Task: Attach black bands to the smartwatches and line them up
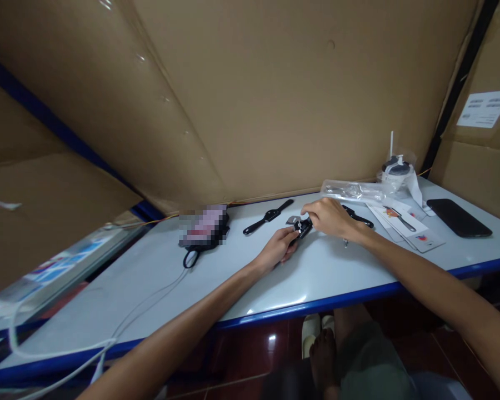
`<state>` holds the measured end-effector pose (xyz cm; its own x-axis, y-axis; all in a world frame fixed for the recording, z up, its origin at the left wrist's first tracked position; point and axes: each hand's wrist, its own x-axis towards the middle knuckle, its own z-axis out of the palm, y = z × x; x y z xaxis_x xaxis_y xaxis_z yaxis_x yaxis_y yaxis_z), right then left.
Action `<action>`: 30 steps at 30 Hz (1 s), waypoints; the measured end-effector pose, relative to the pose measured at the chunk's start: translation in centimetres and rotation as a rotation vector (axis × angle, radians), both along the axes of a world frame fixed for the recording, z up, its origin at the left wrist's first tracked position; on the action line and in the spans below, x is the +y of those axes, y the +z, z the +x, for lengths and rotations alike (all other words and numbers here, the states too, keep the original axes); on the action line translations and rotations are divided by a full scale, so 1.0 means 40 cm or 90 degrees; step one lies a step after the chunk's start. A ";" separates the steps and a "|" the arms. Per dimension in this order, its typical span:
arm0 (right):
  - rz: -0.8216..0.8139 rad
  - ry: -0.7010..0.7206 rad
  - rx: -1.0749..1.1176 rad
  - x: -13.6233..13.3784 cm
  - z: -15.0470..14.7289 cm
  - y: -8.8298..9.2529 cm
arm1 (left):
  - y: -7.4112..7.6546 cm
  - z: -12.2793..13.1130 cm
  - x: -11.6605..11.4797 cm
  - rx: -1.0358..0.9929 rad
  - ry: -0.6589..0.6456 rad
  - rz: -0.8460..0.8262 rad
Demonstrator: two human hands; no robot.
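Observation:
My left hand (pixel 280 247) and my right hand (pixel 327 216) meet over the pale table (pixel 158 278), both closed on a black smartwatch (pixel 303 226) with a small silver part showing at its top. My left fingers pinch its lower strap end; my right fingers grip its body from above. A second black watch (pixel 268 216) lies flat just to the left, untouched. Another black strap (pixel 360 218) pokes out behind my right wrist.
A blurred dark pouch (pixel 204 229) with a white cable (pixel 108 339) lies at left. At right are printed cards (pixel 408 228), a clear plastic tray (pixel 352 190), a bagged charger (pixel 398 169) and a black phone (pixel 458 217). Cardboard sheets wall the back.

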<state>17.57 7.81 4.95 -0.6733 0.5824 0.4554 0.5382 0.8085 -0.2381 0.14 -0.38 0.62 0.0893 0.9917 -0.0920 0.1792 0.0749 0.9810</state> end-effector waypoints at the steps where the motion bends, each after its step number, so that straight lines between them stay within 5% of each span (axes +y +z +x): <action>1: 0.004 -0.019 -0.014 0.002 0.002 0.001 | 0.000 0.000 0.000 0.000 -0.001 0.000; 30: 0.024 0.032 -0.115 -0.002 0.010 -0.005 | -0.003 -0.003 0.000 0.001 -0.003 0.003</action>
<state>17.97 7.74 4.76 -0.7743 0.5305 0.3449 0.5281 0.8421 -0.1096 0.02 -0.37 0.51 0.0932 0.9918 -0.0872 0.1817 0.0692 0.9809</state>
